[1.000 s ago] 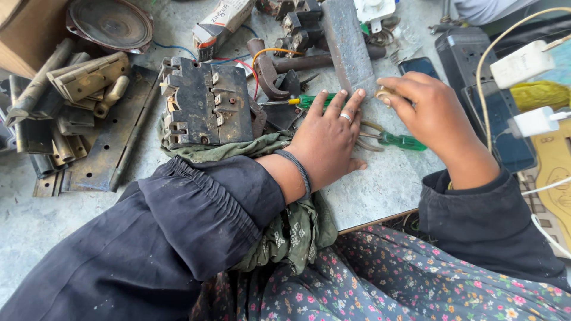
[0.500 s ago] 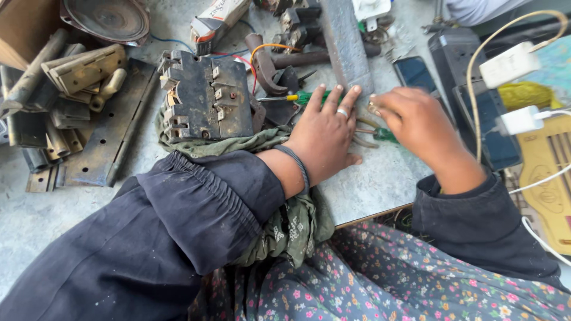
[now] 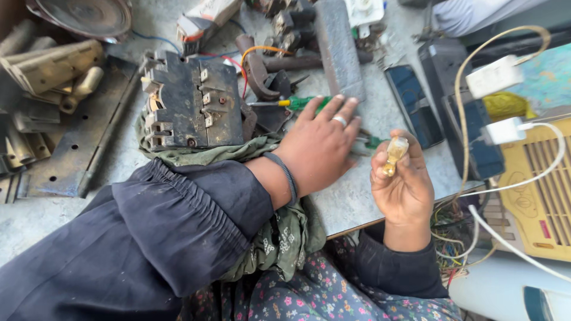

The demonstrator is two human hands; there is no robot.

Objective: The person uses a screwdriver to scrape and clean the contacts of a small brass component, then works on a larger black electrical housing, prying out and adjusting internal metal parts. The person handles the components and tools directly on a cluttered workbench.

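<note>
Your right hand [image 3: 401,187] has come up off the table [image 3: 380,125] since a second ago, when it was down beside the green-handled screwdriver [image 3: 309,102]. It now holds a small amber, see-through part [image 3: 394,156] pinched upright between thumb and fingertips, lifted clear above the table's near edge. So the grip is closed on that part, and the piece is out of the clutter and in hand.

Your left hand [image 3: 318,148] has stayed flat, fingers spread, grip open, pressing down just beside the screwdriver and over a second green-handled tool [image 3: 372,142]. The dark breaker block [image 3: 193,101] sits untouched toward the table's far left, on the olive cloth [image 3: 238,151].
</note>
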